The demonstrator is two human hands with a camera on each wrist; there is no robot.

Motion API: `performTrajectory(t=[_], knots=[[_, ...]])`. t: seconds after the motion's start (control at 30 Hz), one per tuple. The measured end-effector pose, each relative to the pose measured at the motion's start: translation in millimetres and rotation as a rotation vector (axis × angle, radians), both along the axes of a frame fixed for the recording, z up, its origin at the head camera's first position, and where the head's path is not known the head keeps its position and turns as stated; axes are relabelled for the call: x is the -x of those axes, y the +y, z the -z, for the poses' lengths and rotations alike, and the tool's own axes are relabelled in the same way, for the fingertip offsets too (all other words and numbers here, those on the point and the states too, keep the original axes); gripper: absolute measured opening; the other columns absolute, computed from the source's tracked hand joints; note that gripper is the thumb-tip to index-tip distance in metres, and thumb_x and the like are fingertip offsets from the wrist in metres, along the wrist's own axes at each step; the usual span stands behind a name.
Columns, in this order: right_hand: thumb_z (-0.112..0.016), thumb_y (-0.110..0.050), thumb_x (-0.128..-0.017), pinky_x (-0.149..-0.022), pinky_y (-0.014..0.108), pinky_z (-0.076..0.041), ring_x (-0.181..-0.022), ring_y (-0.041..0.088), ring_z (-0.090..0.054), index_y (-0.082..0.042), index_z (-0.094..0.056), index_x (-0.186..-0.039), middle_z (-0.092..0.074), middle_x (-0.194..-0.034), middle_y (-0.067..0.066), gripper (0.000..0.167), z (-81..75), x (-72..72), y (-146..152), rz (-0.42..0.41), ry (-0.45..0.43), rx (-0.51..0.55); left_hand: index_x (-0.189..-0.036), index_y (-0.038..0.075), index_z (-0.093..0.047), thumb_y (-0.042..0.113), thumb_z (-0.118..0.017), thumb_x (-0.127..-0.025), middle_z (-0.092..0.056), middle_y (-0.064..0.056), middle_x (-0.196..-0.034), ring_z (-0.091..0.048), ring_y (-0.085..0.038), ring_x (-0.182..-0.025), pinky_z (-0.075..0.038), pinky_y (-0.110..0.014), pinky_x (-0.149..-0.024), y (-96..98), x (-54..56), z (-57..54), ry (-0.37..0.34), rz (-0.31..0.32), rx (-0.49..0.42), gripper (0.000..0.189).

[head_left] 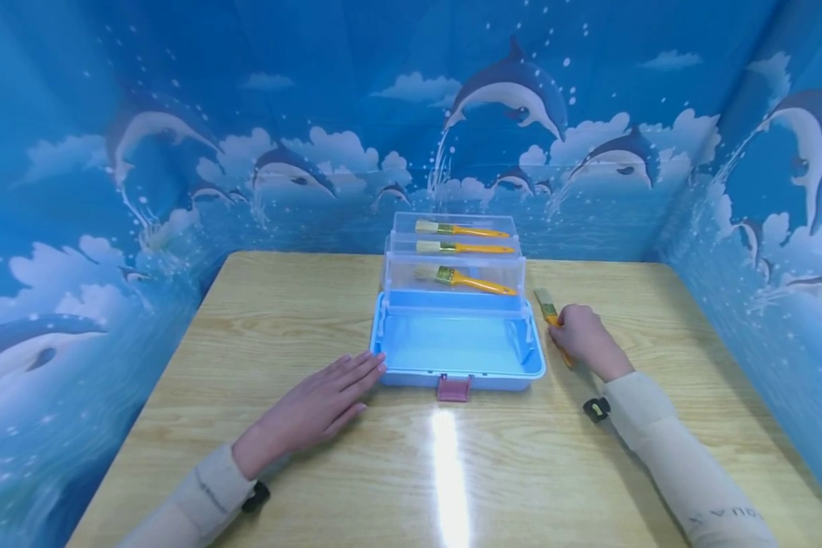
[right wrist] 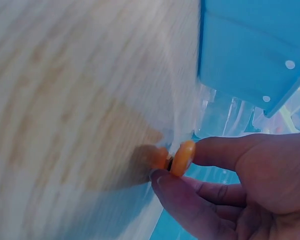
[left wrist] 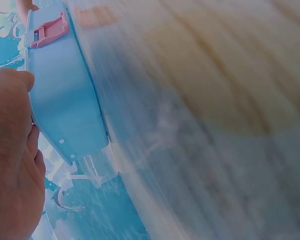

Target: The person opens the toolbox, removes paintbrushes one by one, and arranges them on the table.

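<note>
A light blue toolbox (head_left: 476, 346) stands opened on the table, with its clear tiered trays (head_left: 400, 281) raised at the back. Three paintbrushes with orange handles lie in the tiers: an upper brush (head_left: 479, 231), a middle brush (head_left: 482, 248) and a lower brush (head_left: 482, 285). Straight fingers of my left hand (head_left: 318, 399) rest at the box's front left corner. To the right of the box, my right hand (head_left: 589, 342) pinches the orange handle of another paintbrush (right wrist: 183, 157) between thumb and fingers. Its bristles point away from me, and the brush is at or close to the tabletop.
A pink latch (head_left: 454, 389) hangs at the front of the box. Blue dolphin-print curtains (head_left: 356, 152) enclose the wooden table (head_left: 281, 304) at the back and sides. A bright light reflection lies on the tabletop in front of the box.
</note>
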State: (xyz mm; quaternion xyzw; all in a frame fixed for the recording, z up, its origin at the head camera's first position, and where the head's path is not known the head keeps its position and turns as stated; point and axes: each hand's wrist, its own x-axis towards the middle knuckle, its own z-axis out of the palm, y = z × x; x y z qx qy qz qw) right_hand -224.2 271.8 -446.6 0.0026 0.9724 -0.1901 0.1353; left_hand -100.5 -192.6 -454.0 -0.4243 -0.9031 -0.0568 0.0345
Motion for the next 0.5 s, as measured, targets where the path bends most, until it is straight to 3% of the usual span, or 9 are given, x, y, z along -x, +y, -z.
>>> performTrajectory(t=[0.37,0.5], knots=[[-0.06,-0.013,-0.098,-0.053,0.028,-0.048,-0.062,0.02,-0.055,0.009,-0.065,-0.094,-0.06,-0.075,0.013,0.023,0.7,-1.6,-1.1,-0.009,0.002,0.001,-0.163,0.014,-0.02,0.031,-0.047,-0.109,-0.015,-0.001,-0.171,-0.017,-0.02,-0.157,-0.02,-0.042,-0.128,0.2,-0.6,-1.2,-0.016,-0.008,0.007,0.063],[-0.061,-0.013,-0.098,-0.054,0.028,-0.048,-0.064,0.02,-0.056,0.011,-0.064,-0.098,-0.061,-0.077,0.014,0.025,1.0,-1.6,-0.5,-0.019,0.003,-0.011,-0.163,0.014,-0.019,0.032,-0.046,-0.109,-0.014,-0.001,-0.171,-0.016,-0.02,-0.157,-0.019,-0.042,-0.128,0.3,-0.4,-1.5,-0.019,-0.009,0.016,0.063]])
